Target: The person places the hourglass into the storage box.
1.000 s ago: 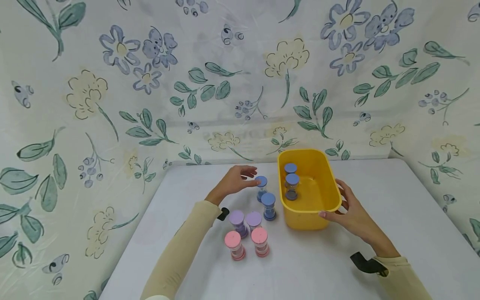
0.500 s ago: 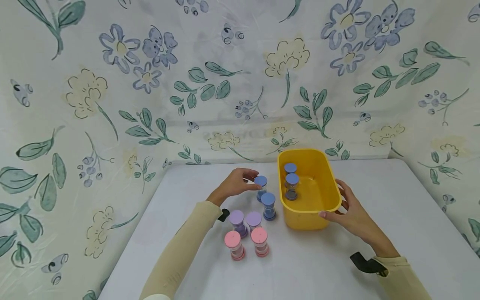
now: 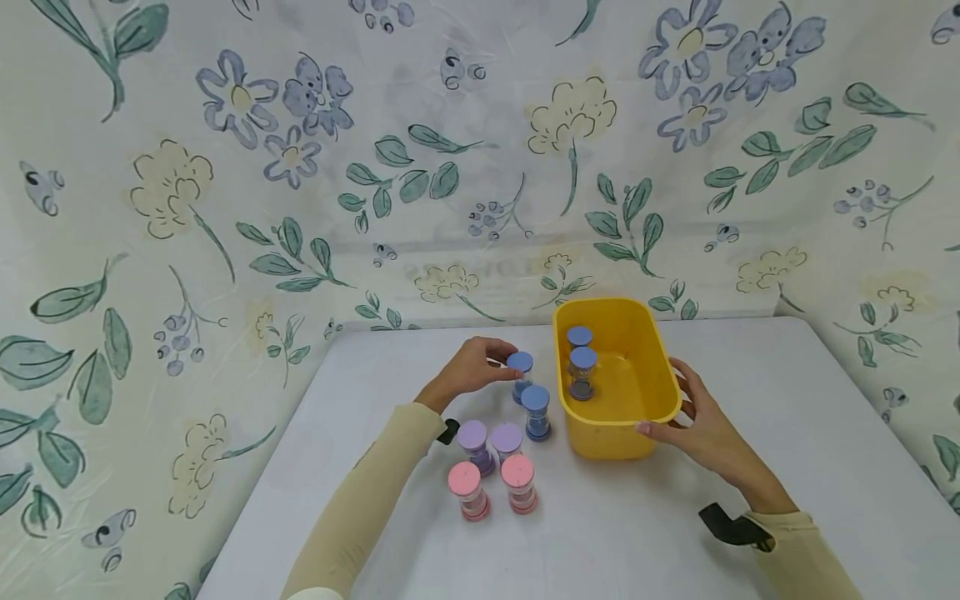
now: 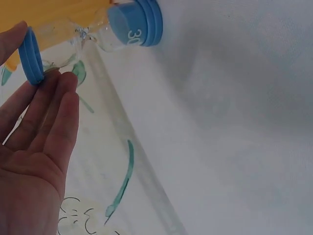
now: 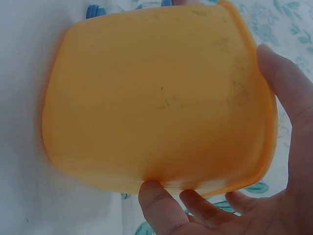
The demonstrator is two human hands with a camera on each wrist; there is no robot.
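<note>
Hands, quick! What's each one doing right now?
Left hand: holding a blue sand timer, pinched at its top.
Right hand: holding the yellow bin by its side.

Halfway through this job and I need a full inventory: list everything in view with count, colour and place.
Yellow bin: 1, yellow, on the table, right of centre
Blue timers: 4, blue caps, two inside the bin at its left side, two just left of it
Purple timers: 2, purple caps, on the table behind the pink ones
Pink timers: 2, pink caps, on the table, nearest the person
Table: 1, white, under everything
Cloth: white with blue, yellow and green floral print, behind the table and at its sides
Sleeves: 2, beige, on the arms
Wrist straps: 2, black, at the wrists
Left hand: 1, pinching a blue timer's cap
Right hand: 1, holding the bin's right side
</note>
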